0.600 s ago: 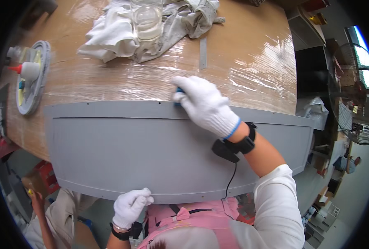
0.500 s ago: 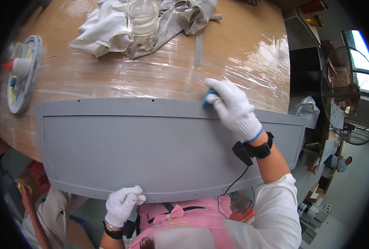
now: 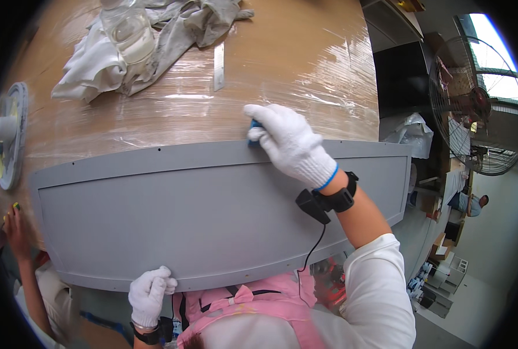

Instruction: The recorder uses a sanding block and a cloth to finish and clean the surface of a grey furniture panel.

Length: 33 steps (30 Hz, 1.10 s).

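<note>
A long grey panel (image 3: pixel 212 215) with a recessed middle lies across the near edge of a plastic-wrapped wooden table (image 3: pixel 305 70). My right hand (image 3: pixel 291 145), in a white glove, presses a small blue pad (image 3: pixel 254 125) against the panel's far rim, right of the middle. A black band with a cable sits on that wrist. My left hand (image 3: pixel 149 294), also gloved, grips the panel's near edge from below.
Crumpled grey and white rags (image 3: pixel 154 41) and a clear glass jar (image 3: pixel 128 32) lie at the back. A metal ruler (image 3: pixel 219 58) rests beside them. A round grey tool (image 3: pixel 9 142) sits at the left. Another person's hand (image 3: pixel 14 230) shows lower left; a fan (image 3: pixel 474 104) stands right.
My right hand slid the blue pad along the panel's far rim, to the right, then back a little. My left hand stayed on the near edge.
</note>
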### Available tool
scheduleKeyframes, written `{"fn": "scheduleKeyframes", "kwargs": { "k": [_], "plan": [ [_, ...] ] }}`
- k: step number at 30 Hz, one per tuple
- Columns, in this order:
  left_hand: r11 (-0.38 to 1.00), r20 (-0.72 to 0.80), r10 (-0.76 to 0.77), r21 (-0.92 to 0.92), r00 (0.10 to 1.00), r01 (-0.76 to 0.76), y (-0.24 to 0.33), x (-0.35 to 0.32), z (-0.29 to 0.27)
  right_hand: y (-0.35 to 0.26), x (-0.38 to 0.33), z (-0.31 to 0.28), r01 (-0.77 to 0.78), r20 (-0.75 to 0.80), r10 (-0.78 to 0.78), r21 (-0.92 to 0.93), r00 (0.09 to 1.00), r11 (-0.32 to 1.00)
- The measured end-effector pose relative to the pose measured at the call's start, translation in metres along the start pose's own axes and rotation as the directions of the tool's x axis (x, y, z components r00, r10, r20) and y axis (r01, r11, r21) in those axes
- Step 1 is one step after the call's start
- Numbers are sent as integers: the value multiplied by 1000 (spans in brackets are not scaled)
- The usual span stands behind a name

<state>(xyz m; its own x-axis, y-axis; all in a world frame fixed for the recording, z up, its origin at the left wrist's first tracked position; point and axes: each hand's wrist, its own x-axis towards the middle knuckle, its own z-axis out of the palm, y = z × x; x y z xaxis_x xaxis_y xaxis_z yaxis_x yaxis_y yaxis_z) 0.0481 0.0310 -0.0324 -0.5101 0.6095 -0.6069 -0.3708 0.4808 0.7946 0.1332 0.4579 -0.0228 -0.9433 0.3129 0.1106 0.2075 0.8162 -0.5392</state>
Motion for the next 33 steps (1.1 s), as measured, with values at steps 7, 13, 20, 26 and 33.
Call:
{"fn": "scheduleKeyframes", "kwargs": {
  "k": [7,13,20,26,33],
  "plan": [
    [987,-203,158,47,966,-151,-13,-12,59,92,-90,-88,-299,-45,296,-191,954,935],
    [931,-155,349,166,924,-324,-2,-13,161,86,-67,-65,-22,-43,23,36,999,999],
    [823,-55,482,372,875,-430,6,-4,214,135,-107,-112,-50,-5,50,-51,999,997],
    [770,-14,521,439,853,-463,12,11,253,199,-173,-168,-300,-106,285,-163,953,940],
    [649,47,542,611,839,-453,31,13,289,191,-149,-151,-65,-67,64,-22,996,998]
  ]
}}
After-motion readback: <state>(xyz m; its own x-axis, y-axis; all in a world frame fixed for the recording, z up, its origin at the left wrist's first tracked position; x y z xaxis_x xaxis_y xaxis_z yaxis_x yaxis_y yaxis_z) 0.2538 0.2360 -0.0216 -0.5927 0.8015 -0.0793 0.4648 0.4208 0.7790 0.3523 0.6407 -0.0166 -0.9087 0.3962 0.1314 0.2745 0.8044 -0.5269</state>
